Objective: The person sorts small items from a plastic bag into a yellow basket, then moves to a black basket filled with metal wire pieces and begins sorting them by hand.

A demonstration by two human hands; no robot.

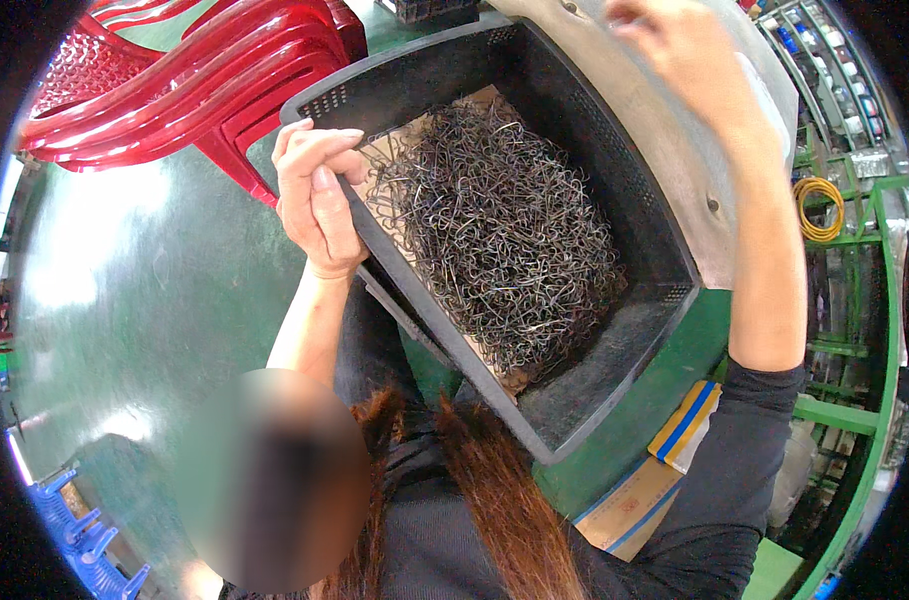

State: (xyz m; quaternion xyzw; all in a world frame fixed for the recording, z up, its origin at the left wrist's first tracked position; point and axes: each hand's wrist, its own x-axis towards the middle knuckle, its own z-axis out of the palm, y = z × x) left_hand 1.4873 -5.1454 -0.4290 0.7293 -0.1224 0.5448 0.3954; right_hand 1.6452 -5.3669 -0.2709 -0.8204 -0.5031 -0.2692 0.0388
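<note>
The left hand [317, 200] was clenched over the near left rim of a black perforated plastic crate [629, 225], its grip grasping that edge, fingers curled inward over the wall. The crate sat tilted, its low corner toward the person's body, and held a dense tangled heap of thin bent grey wire hooks [499, 240] lying on a brown cardboard liner [389, 145]. The heap filled most of the crate's middle; only the lower right corner of the floor showed bare, so by the look of it very little had been taken out and nearly all the hooks remained.

The right hand [664, 35] was raised high at the upper edge, against a pale grey curved panel [674, 150] behind the crate; its fingers were blurred and partly cut off, so I could not tell whether its grip was released or closed.

Stacked red plastic chairs [184, 75] crowded the crate's far left corner. The green floor [144, 290] lay open to the left, while green metal racking [854, 300] hemmed the right.
</note>
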